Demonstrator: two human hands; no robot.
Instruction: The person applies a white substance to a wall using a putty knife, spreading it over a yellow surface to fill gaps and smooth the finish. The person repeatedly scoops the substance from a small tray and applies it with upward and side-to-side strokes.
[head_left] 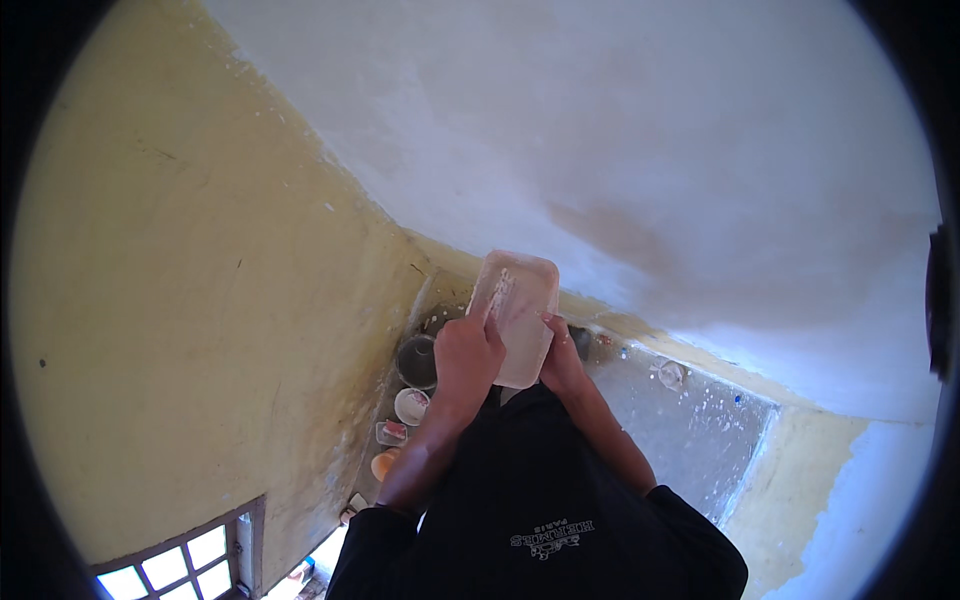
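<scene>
A pale pinkish rectangular tray point(524, 325) with whitish smears inside is held up in front of my dark shirt, at the middle of the view. My left hand point(467, 360) grips its lower left part, with a finger reaching inside. My right hand point(562, 360) is closed on the right edge, thumb at the rim. Some of the fingers are hidden by the tray and by the hands themselves.
Below left stand a dark bucket point(414, 360), a white bowl point(410, 406), a small square container point(391, 432) and an orange bowl point(383, 464). Yellow wall point(180, 250), white-coated wall point(650, 140), window point(165, 568) and paint-spattered floor point(680, 430) with a pale lump point(672, 375) surround me.
</scene>
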